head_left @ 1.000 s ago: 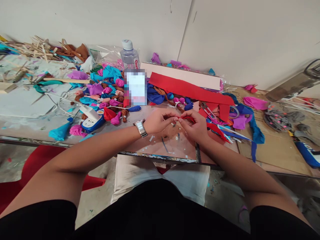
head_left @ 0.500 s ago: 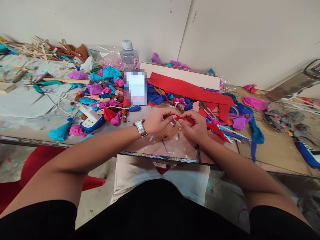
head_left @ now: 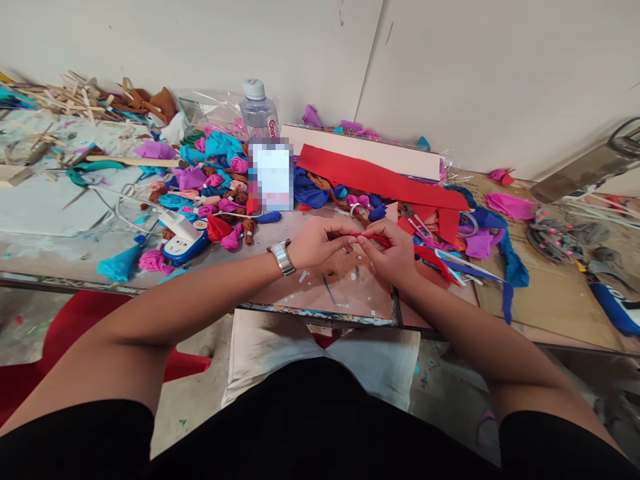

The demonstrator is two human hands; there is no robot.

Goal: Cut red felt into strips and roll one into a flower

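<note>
A narrow, gathered piece of red crepe paper [head_left: 373, 237] is pinched between my two hands, just above the table. My left hand [head_left: 319, 243], with a metal watch at its wrist, closes thumb and fingers on the paper's left end. On the other side my right hand [head_left: 393, 252] grips it with the thumb on top and fingers curled behind. The palms hide part of the paper. Beyond the hands lies a long flat red crepe paper strip [head_left: 380, 179], over scissors [head_left: 417, 220] and red scraps.
Rolled crepe paper buds [head_left: 215, 180] in several colours crowd the left, by a blue-and-white power strip [head_left: 186, 247]. A water bottle [head_left: 259, 110] stands behind a blurred-out upright phone-like thing [head_left: 273, 175]. Wooden sticks [head_left: 75, 97] lie far left; cardboard [head_left: 525, 280] covers the right.
My fingers have shifted slightly on the red crepe paper, which now looks straighter and thinner between the hands. The things on the table stay put.
</note>
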